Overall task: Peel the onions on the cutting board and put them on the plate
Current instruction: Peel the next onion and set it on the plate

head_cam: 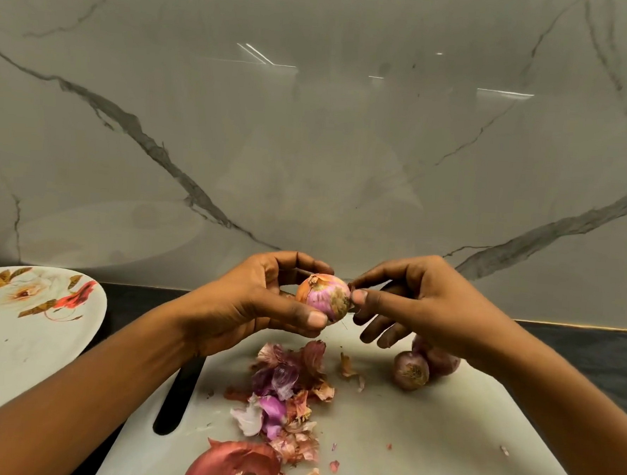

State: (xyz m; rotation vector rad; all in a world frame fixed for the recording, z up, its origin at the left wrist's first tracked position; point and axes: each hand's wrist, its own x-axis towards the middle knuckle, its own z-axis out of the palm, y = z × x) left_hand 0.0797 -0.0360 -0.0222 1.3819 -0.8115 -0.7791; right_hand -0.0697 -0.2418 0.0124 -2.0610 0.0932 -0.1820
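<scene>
The white cutting board [438, 447] is seen across the lower centre and right of the frame, and the flowered plate [22, 348] at the left edge; no peeled onion is seen on the part of the plate that shows. Just above the board, at mid-frame, the held onion [325, 296] is gripped by the curled fingers and thumb of the left hand [249, 299]. Its root end is pinched between thumb and forefinger of the right hand [422, 299]. Pink flesh is bared on part of it, while papery skin is left on the rest. A heap of peelings [284, 393] is spread over the board's lower centre. At least two unpeeled onions [410, 370] are left on the board, under the right hand. The task is judged well short of finished.
</scene>
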